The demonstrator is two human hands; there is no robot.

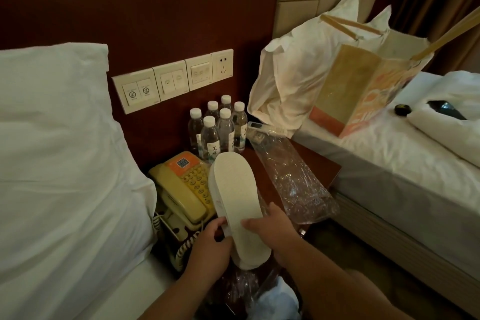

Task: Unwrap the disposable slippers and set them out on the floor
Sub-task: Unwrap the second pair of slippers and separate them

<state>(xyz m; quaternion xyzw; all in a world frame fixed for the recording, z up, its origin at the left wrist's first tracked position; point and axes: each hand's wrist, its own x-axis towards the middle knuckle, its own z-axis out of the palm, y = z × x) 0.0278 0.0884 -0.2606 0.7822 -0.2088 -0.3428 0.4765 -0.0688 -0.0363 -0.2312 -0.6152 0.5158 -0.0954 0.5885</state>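
White slippers (235,202), stacked sole-up, are held above the tabletop (315,163) beside a yellow telephone (181,189). Left hand (211,238) pinches their edge; right hand (270,228) clasps the heel end. Clear wrapper (293,179) lies alongside.

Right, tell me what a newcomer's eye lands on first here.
First the pale slippers, soles up, held in the middle between the left hand and the right hand above the nightstand. Beside them to the right, an empty clear plastic wrapper lies on the dark wood. Behind, six water bottles cluster by the wall, with a yellow telephone to the left.
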